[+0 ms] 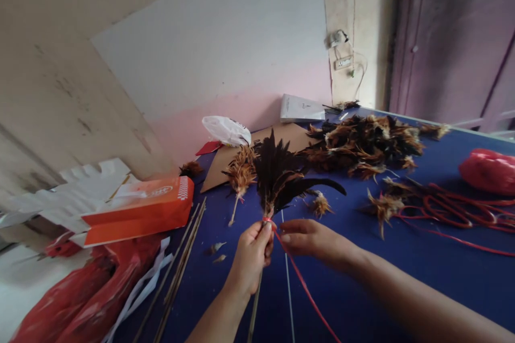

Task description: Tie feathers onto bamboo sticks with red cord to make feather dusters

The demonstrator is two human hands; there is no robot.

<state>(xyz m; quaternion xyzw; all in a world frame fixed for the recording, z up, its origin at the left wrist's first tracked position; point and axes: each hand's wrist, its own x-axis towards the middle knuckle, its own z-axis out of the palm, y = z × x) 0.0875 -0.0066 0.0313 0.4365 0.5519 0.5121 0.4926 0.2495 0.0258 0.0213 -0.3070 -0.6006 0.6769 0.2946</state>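
Observation:
My left hand (257,249) is wrapped round the thin stick (256,305) of a feather duster, just below its bunch of long black feathers (276,177). A red string (301,281) is wound at the base of the feathers and trails down to the lower right. My right hand (303,238) is beside this binding, fingers stretched out with the tips close to the string; whether they touch it I cannot tell. Past my hands lie a brown feather bundle on a short stick (240,174) and a small feather tuft (321,204).
On the blue table (338,295) are a large feather pile (362,142), tangled red string (454,206), a red plastic bundle (488,171) and another feather tuft (384,208). Leftward are thin sticks (181,273), an orange bag (140,214) and red plastic (88,295). A white box (301,109) stands behind.

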